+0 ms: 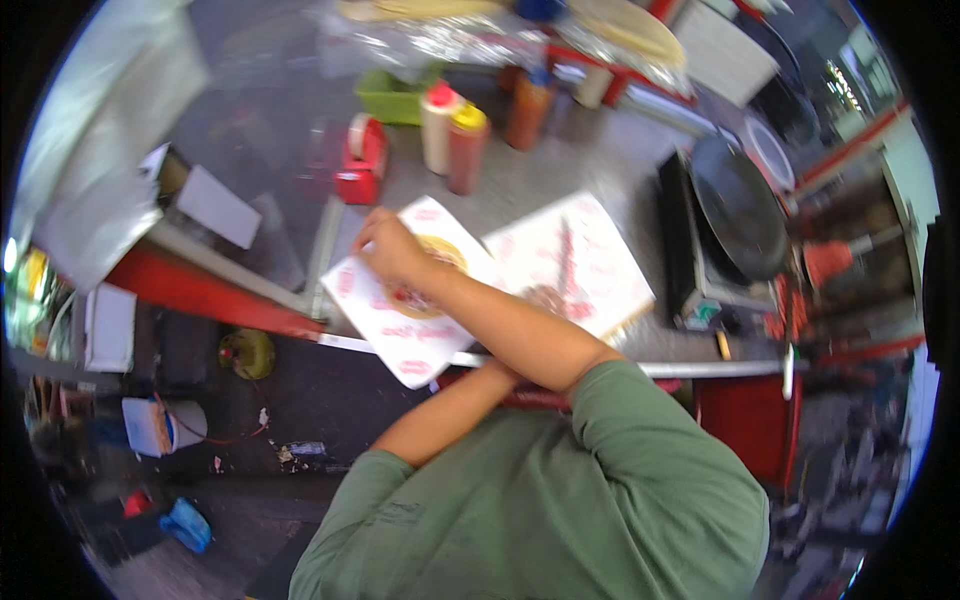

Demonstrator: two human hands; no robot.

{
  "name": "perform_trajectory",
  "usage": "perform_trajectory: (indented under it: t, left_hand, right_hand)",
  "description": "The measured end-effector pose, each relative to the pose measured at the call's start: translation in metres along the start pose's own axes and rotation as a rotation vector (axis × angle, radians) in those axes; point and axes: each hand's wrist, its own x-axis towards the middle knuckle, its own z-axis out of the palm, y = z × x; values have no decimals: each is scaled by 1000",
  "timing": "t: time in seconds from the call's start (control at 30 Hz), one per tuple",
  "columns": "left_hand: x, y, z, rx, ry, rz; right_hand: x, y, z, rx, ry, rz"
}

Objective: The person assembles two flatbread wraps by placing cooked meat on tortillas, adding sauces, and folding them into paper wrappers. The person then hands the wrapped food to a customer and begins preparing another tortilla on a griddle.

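My right arm reaches across to the left, and my right hand [390,247] is over the upper left edge of a white sheet of printed paper [415,355]. Its fingers are bent and drawn together; whether they pinch the paper or something else is unclear. On the sheet lies a round flatbread [440,250] with a reddish filling, partly covered by my hand and forearm. My left forearm passes under the right one, which hides the left hand. More printed paper [610,250] lies to the right, with a dark reddish strip and a blurred brownish patch on it.
Beyond the sheets stand a red tape dispenser [362,165], a red-capped squeeze bottle [438,130], a yellow-capped one [467,150], an orange-brown bottle [528,112] and a green container [390,97]. A black pan [738,210] sits on a stove at right. Flatbreads in plastic lie at the back.
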Motion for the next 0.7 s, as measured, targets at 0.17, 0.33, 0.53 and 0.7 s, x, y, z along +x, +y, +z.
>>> perform_trajectory:
  t: [0.17,0.33,0.53,0.7]
  left_hand:
    - [11,-5,3,37,246,48]
    - [33,32,-32,75,-89,-138]
    - [42,45,-40,191,-213,-188]
    - [38,39,-52,199,-233,-282]
  right_hand:
    - [-164,-27,-132,224,257,-8]
    - [-261,51,-224,-2,551,234]
    - [-255,52,-212,-418,549,384]
    - [-226,84,-232,-426,230,481]
